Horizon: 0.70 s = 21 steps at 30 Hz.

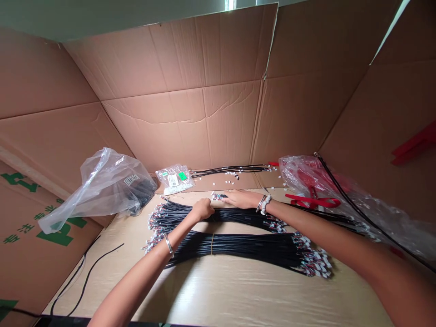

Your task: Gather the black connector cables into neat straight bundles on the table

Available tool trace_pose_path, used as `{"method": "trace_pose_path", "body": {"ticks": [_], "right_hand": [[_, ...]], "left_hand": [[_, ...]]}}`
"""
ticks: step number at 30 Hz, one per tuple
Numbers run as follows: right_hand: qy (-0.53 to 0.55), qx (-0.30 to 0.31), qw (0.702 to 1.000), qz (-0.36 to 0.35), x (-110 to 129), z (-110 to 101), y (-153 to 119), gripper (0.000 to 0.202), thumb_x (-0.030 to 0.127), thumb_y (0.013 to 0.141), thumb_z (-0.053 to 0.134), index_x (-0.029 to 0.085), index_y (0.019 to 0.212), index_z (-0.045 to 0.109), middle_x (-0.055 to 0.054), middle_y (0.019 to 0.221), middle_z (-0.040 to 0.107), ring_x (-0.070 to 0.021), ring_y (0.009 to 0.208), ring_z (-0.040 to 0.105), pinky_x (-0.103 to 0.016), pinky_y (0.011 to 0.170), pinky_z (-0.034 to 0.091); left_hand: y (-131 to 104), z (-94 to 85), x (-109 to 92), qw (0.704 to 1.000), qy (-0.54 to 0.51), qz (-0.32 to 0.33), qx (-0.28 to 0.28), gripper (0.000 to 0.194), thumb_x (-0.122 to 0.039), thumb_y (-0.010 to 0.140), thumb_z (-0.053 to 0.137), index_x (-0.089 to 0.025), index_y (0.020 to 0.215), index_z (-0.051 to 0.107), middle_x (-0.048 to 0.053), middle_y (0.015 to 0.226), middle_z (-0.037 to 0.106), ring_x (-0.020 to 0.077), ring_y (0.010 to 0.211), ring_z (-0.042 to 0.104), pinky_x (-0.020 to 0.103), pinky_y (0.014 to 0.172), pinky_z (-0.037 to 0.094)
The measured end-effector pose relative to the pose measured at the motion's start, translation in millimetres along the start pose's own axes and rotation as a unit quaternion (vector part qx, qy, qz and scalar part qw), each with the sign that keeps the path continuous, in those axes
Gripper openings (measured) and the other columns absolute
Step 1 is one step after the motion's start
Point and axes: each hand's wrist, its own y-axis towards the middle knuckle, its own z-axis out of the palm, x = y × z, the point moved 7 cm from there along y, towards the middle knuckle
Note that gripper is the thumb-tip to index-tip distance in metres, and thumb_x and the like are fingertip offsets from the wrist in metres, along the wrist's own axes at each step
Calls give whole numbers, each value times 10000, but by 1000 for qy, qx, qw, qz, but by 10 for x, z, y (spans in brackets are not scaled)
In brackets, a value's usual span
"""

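Two bundles of black cables with small white connectors lie across the table. The nearer cable bundle (252,245) has a thin tie round its middle. My left hand (203,209) is closed at the middle of the farther cable bundle (180,212); its fingertips are partly hidden. Just beyond that bundle, my right hand (242,199) is closed over a few black cables (223,196), whose white connector ends stick out to the left of the fingers. More black cables (340,217) show beyond my right forearm, their connectors toward the right.
Cardboard walls (184,109) enclose the table (259,295). At the back are a clear bag of white parts (175,180), loose cables (235,170) and scattered white connectors. A plastic bag (112,181) stands left; red straps (313,200) and clear wrap (384,218) lie right.
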Motion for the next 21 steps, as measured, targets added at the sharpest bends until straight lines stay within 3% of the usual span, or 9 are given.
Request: {"method": "trace_pose_path", "body": {"ticks": [2, 5, 11, 17, 21], "right_hand": [[-2, 13, 1000, 1, -7, 50, -31, 429, 390, 1027, 297, 117, 1178, 593, -181, 1157, 679, -277, 999, 675, -345, 808, 484], [-24, 33, 999, 12, -17, 168, -49, 442, 412, 1026, 305, 122, 1193, 593, -174, 1131, 693, -274, 991, 686, -339, 805, 485], [-93, 25, 995, 4, -11, 338, -1, 494, 463, 1017, 310, 113, 1234, 582, -192, 1093, 709, -302, 996, 698, -354, 788, 502], [-120, 14, 993, -9, 70, 304, -16, 466, 446, 1017, 327, 113, 1221, 583, -183, 1042, 729, -299, 947, 714, -354, 753, 517], [-148, 4, 989, -19, 130, 279, -12, 444, 426, 1021, 325, 114, 1215, 575, -169, 1052, 731, -297, 923, 718, -356, 745, 517]], "left_hand": [[-1, -7, 107, 996, -80, -13, 23, 204, -286, 740, 585, -111, 696, 679, 43, 588, 592, 200, 638, 555, 290, 591, 363], [-48, -26, 220, 978, -204, -26, 40, 284, -353, 753, 531, -122, 720, 693, 9, 578, 559, 148, 591, 477, 265, 551, 321], [-78, 13, 344, 922, -382, -57, -2, 283, -411, 694, 589, -141, 717, 669, 5, 629, 548, 141, 638, 457, 268, 594, 320], [-25, 52, 348, 866, -493, -81, -11, 296, -431, 589, 706, -160, 656, 606, -16, 595, 516, 139, 634, 443, 278, 625, 308], [-40, 25, 285, 837, -541, -88, 10, 278, -399, 611, 717, -155, 704, 621, -9, 631, 552, 138, 651, 463, 275, 644, 324]]}}
